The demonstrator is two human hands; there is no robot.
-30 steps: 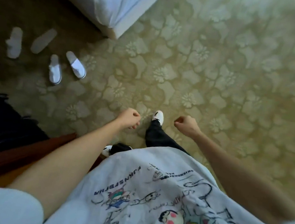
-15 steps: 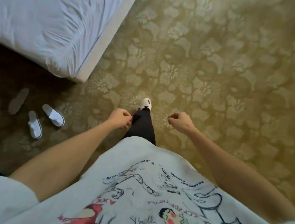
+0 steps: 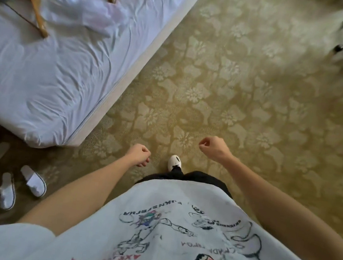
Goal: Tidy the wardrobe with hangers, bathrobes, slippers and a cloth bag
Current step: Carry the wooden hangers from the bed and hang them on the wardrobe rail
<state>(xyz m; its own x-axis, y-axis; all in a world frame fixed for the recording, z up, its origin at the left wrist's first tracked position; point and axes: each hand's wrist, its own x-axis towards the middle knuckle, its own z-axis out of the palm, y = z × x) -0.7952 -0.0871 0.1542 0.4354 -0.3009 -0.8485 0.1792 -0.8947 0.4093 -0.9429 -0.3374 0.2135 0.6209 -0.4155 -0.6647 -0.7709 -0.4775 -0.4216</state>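
Both hands, left (image 3: 139, 155) and right (image 3: 211, 147), are curled, holding nothing; blurred hangers (image 3: 37, 8) on the bed (image 3: 64, 78) at eleven o'clock; slippers (image 3: 21, 187) at eight.

Hotel-style bedroom: white-sheeted bed (image 3: 49, 76), patterned carpet (image 3: 225, 89), disposable slippers (image 3: 22, 187).

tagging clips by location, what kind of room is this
Probably a hotel bedroom: a bed with plain white sheets, white disposable open-back slippers on the gold floral-patterned carpet, and brown wooden clothes hangers lying on the bed.
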